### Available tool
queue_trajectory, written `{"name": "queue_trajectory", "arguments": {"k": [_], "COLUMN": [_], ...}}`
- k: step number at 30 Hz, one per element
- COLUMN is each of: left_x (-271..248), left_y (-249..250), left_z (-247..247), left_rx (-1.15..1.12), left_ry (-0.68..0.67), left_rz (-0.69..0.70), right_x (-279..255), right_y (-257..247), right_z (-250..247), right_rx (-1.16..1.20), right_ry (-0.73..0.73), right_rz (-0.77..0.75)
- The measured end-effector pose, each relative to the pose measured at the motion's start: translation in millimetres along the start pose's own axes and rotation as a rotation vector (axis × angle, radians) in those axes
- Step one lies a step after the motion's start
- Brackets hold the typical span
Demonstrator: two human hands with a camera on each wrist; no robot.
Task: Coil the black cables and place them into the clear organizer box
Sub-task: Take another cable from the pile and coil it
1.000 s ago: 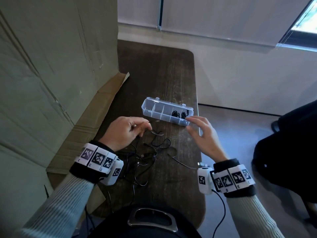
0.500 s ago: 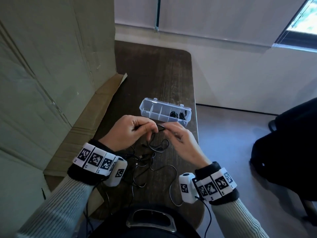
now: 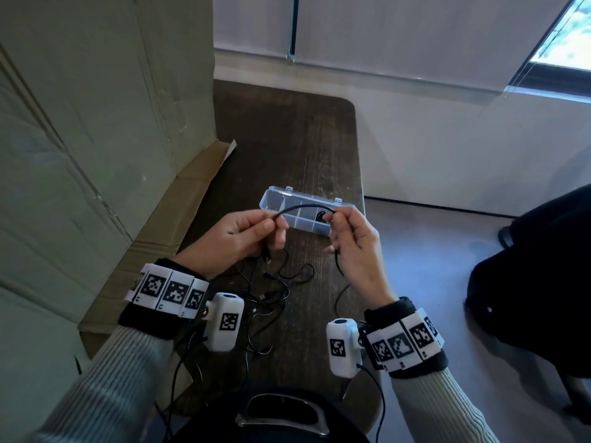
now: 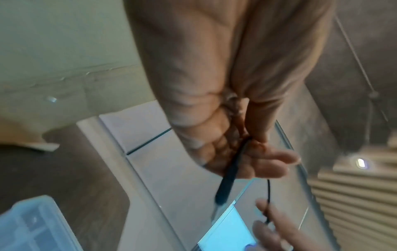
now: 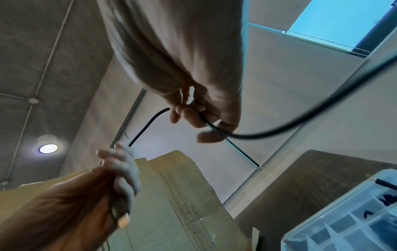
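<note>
A thin black cable (image 3: pixel 303 207) arcs between both hands above the dark table (image 3: pixel 287 139). My left hand (image 3: pixel 246 231) pinches one end of it, and a plug end hangs below the fingers (image 4: pixel 227 178). My right hand (image 3: pixel 348 238) pinches the cable further along (image 5: pixel 214 127); the rest trails down past the wrist. Behind the hands lies the clear organizer box (image 3: pixel 281 199), open, with a coiled black cable (image 3: pixel 319 216) in a right-hand compartment. More loose black cables (image 3: pixel 275 292) lie tangled on the table below the hands.
A large cardboard box (image 3: pixel 96 155) stands along the left, its flap (image 3: pixel 192 199) resting on the table. The table's right edge (image 3: pixel 363 193) drops to the floor. A dark bag or chair (image 3: pixel 527 282) sits at the right.
Both hands have risen from the table with one cable and drawn apart, stretching it between them. A second ago the right hand was touching the box.
</note>
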State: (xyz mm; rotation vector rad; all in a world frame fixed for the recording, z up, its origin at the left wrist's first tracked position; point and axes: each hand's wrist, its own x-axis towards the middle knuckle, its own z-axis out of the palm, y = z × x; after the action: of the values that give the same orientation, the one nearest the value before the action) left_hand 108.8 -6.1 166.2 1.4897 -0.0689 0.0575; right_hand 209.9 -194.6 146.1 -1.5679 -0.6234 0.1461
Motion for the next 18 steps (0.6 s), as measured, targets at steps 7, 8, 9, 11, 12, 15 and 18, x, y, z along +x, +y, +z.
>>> {"name": "queue_trajectory", "arguments": {"k": [7,8,9,11,12,15,18], "left_x": [9,10,10,11,12,15,15], "left_y": [11,13,14,16,16,14,13], "left_z": [7,8,11,15,16,16,14], "left_rx": [-0.487,-0.523,-0.555,-0.608,-0.631,-0.689,-0.715], "left_ry": [0.198,0.218,0.239,0.287,0.314,0.364,0.420], "left_rz": [0.152,0.165,0.178,0.198,0.201,0.185,0.153], "right_x": [-12,-15,-17,-19,-19,-19,-19], "right_y": [5,4,4,1,-1,-4,-7], "right_z": [19,23,27,34,36,40,41], "right_rx": [-0.136,-0.172,-0.197,-0.239,-0.257,-0.274,-0.291], "right_ry": [-0.163,-0.195,-0.218,-0.256,-0.283,-0.355,-0.422], "right_rz": [0.002,-0.009,-0.018,-0.037,-0.046,-0.048,-0.030]}}
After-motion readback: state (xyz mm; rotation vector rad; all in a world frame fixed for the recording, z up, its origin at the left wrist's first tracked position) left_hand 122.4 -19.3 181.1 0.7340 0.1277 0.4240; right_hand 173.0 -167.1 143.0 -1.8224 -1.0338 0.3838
